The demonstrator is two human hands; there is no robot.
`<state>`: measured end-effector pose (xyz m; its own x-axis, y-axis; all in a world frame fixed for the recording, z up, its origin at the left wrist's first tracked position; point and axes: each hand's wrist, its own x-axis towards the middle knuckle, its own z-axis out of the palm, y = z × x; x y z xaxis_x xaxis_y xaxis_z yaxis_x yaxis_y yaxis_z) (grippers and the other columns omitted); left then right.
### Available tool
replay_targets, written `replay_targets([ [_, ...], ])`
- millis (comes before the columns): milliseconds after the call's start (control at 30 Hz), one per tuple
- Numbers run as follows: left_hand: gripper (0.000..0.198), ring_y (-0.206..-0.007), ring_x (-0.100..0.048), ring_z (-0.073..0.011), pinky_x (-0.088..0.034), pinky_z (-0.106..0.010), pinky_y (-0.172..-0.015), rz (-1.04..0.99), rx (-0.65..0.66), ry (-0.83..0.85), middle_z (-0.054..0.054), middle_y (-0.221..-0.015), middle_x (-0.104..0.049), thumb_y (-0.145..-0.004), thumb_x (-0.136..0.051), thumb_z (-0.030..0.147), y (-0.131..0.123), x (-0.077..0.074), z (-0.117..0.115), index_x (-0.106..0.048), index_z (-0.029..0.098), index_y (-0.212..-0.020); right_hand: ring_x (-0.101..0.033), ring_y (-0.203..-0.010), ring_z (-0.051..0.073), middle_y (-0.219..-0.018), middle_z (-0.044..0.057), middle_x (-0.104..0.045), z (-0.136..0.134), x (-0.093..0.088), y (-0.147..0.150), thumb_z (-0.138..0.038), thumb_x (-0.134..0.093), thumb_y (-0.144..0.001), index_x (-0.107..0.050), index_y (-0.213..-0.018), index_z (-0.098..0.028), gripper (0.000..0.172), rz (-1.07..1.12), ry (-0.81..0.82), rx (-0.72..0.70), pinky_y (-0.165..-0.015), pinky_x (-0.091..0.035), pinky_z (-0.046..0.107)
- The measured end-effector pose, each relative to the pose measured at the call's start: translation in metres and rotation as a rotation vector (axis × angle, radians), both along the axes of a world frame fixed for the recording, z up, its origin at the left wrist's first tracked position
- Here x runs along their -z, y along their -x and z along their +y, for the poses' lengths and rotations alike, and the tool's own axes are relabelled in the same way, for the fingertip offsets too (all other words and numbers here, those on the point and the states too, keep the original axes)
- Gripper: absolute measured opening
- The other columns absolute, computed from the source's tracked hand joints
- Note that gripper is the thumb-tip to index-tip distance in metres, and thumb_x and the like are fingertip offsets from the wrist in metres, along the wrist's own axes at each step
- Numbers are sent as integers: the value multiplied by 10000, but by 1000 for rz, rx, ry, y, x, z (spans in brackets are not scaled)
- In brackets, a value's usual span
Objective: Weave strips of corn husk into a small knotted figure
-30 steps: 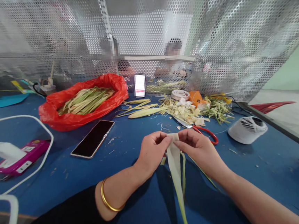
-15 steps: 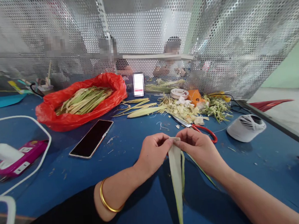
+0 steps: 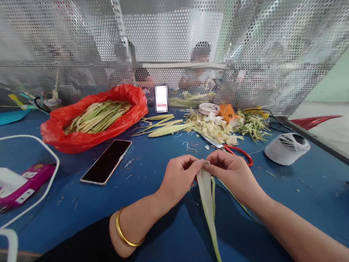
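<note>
A long pale green husk strip (image 3: 207,203) hangs down toward me, its wide upper end pinched between my two hands. My left hand (image 3: 178,177), below a gold bangle (image 3: 122,229), is closed with thumb and fingers on the strip's top edge. Right against it, my right hand (image 3: 231,173) pinches the same edge. Thinner green strands (image 3: 233,197) trail beside and under my right hand. Just beyond that hand lie red-handled scissors (image 3: 239,152), partly hidden by it.
A red plastic bag (image 3: 61,136) of long husks stands at the back left, with a phone (image 3: 107,163) before it. Husk scraps (image 3: 211,130) are piled at the back. A spool of white thread (image 3: 287,149) is at right, a purple power strip (image 3: 23,189) at left.
The strip's top edge has folded down between my fingertips, and its lower end has swung slightly right. Both hands stay nearly in place.
</note>
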<state>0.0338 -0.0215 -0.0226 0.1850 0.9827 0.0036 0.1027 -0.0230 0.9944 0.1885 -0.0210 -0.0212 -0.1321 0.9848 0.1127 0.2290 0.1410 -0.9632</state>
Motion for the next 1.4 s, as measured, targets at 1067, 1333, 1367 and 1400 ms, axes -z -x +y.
replay_targets([
  [1067, 215, -508, -481, -95, -390, -208, -495, 94, -40, -84, 2, -600, -584, -828, -529, 294, 0, 1, 0, -675, 150, -762, -449, -579, 117, -625, -21, -544, 0, 3, 2, -385, -691, -751, -632, -767, -168, 225, 8, -15, 13, -522, -358, 243],
  [1333, 226, -536, -513, -111, -406, -216, -506, 132, -80, -100, -14, -638, -620, -828, -539, 320, 0, 2, -1, -682, 156, -766, -451, -564, 118, -616, -20, -536, -2, 2, 4, -377, -669, -755, -610, -743, -174, 211, -59, -62, 23, -499, -358, 240],
  [1367, 224, -536, -513, -111, -403, -215, -503, 129, -79, -95, -12, -631, -616, -827, -540, 319, 0, 3, 0, -681, 157, -764, -446, -554, 118, -604, -22, -528, -2, 1, 5, -385, -662, -759, -608, -734, -175, 218, -72, -68, 22, -491, -353, 239],
  [1400, 225, -534, -511, -112, -400, -214, -499, 128, -78, -88, -10, -621, -611, -827, -539, 322, 0, 3, 0, -678, 157, -761, -443, -547, 117, -596, -23, -523, -3, 0, 5, -391, -655, -762, -607, -724, -176, 223, -85, -77, 23, -486, -350, 239],
])
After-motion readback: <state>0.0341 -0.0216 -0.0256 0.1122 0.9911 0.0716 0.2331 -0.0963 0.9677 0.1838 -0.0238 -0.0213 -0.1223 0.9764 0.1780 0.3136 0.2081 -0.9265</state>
